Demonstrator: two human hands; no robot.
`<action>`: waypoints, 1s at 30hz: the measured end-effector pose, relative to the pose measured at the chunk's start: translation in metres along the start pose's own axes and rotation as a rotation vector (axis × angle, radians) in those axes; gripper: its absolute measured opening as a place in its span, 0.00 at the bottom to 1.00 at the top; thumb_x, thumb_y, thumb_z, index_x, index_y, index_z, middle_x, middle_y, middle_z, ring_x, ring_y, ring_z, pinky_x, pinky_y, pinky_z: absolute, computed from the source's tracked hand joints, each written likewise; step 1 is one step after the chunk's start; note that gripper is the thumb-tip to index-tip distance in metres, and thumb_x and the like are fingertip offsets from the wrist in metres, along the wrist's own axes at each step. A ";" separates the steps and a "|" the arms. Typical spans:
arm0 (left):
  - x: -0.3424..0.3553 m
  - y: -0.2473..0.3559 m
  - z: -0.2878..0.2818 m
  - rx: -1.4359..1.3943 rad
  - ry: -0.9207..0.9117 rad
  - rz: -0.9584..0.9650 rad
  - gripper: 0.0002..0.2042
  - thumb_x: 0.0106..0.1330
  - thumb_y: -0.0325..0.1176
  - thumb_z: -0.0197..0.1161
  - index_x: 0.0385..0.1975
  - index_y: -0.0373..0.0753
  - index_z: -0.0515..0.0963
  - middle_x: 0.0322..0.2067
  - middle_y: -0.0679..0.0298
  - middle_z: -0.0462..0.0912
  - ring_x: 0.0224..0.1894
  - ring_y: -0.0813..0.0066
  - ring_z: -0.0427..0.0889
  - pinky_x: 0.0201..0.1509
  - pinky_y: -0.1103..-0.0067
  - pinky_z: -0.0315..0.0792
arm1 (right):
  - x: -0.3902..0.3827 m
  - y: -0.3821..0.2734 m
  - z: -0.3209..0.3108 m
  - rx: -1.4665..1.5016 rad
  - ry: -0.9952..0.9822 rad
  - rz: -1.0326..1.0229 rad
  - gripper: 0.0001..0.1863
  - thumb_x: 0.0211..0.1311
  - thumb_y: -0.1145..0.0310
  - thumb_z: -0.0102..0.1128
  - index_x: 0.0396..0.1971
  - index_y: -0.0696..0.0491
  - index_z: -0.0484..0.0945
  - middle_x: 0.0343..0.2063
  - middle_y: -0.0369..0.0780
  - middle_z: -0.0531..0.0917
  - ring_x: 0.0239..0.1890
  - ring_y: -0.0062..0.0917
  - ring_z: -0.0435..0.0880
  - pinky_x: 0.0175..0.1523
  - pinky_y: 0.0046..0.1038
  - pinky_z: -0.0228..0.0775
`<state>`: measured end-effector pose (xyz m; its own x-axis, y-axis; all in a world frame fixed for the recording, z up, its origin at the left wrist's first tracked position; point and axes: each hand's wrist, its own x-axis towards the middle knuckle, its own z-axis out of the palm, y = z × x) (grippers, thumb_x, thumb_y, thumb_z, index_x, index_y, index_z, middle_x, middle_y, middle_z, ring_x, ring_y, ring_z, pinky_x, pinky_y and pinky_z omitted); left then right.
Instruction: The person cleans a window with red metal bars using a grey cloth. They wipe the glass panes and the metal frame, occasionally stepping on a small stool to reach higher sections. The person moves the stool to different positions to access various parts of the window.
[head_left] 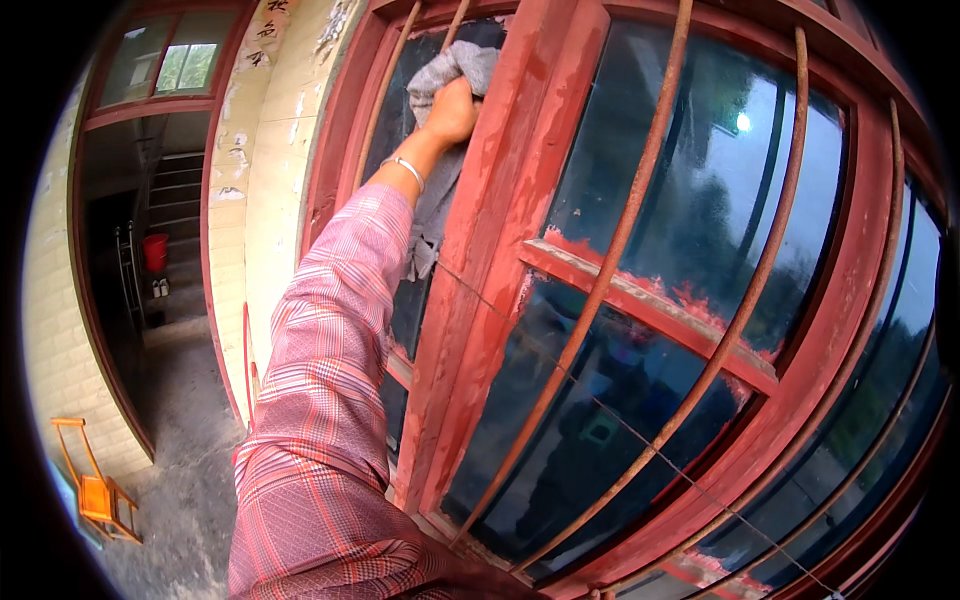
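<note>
Grey cloth (pixel 447 66), crumpled and woolly-looking, right up at the top of the narrow window pane (pixel 402 95), just left of the thick red wooden post (pixel 505 190), and the left hand (pixel 453 112) has it! Fingers curled well in, hand mostly closed, a fat wad of fabric bulging above the knuckles. What looks like more of that cloth hangs below the wrist, past the silver-coloured bangle (pixel 409 172), down to a ragged end. As for the right hand, it's out of sight, so no telling what it holds or how open it is!

Now, how does this rag handle? Light and limp, I'd say, thick enough to bunch, no stiffness to speak of; wet or dry I can't make out, and water would add weight and drag. Best hold is right where it's gathered, a fistful in the wad with padding left over the fingertips; pinch that dangling end and the rest would likely flop loose. The glass should be hard, slick and brittle, so flat pressure suits it. And mind those brown iron bars (pixel 640 180), stiff and rough-looking, and the thin wire (pixel 620 418) strung across: a loose fold, or that plaid sleeve (pixel 325 375), could snag there
</note>
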<state>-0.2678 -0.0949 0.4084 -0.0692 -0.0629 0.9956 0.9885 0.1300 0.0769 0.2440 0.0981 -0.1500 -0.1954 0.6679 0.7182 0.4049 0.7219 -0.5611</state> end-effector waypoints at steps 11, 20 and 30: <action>0.027 0.018 -0.012 -0.357 0.116 -0.309 0.13 0.59 0.32 0.54 0.37 0.30 0.76 0.32 0.64 0.79 0.36 0.76 0.75 0.41 0.78 0.69 | -0.010 0.009 -0.010 0.065 -0.018 -0.023 0.22 0.56 0.48 0.59 0.22 0.55 0.77 0.13 0.40 0.73 0.10 0.30 0.69 0.15 0.27 0.61; 0.016 -0.006 -0.009 0.070 -0.230 -0.442 0.20 0.59 0.34 0.57 0.48 0.26 0.71 0.46 0.49 0.77 0.50 0.59 0.75 0.53 0.74 0.67 | -0.014 0.014 -0.018 0.104 -0.045 -0.020 0.21 0.56 0.49 0.59 0.23 0.55 0.77 0.13 0.41 0.74 0.11 0.32 0.69 0.15 0.28 0.62; 0.050 0.057 -0.073 -0.706 0.396 -0.089 0.10 0.56 0.28 0.59 0.33 0.28 0.75 0.28 0.61 0.79 0.29 0.71 0.75 0.34 0.74 0.70 | -0.016 0.012 -0.031 0.143 -0.040 -0.056 0.21 0.56 0.50 0.60 0.23 0.55 0.77 0.13 0.42 0.74 0.11 0.33 0.70 0.15 0.29 0.62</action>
<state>-0.2046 -0.1630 0.4582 -0.2299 -0.4055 0.8847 0.8423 -0.5382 -0.0278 0.2801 0.0901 -0.1555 -0.2504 0.6303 0.7349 0.2619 0.7749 -0.5753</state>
